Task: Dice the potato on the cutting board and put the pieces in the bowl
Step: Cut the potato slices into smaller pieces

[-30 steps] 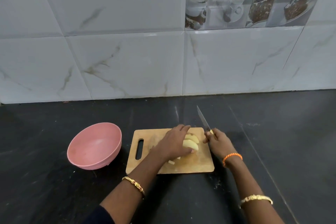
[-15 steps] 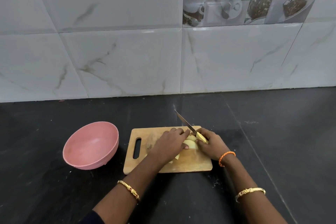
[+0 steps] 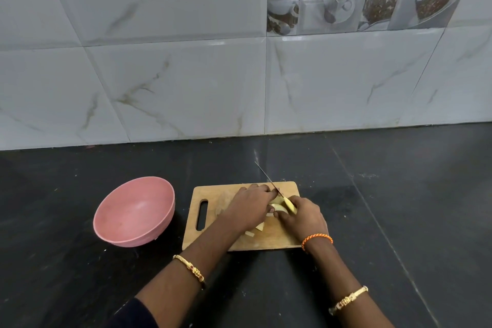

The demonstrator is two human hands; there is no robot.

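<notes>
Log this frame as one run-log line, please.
stage: dicing | left hand steadies pale potato pieces on wooden cutting board | right hand grips yellow-handled knife | pink bowl empty

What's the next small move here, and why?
Probably press the knife down through the potato. The right hand grips the yellow handle with the blade angled over the potato, the left hand pins the potato to the cutting board, only a few cut pieces lie there, and the pink bowl looks empty.
</notes>
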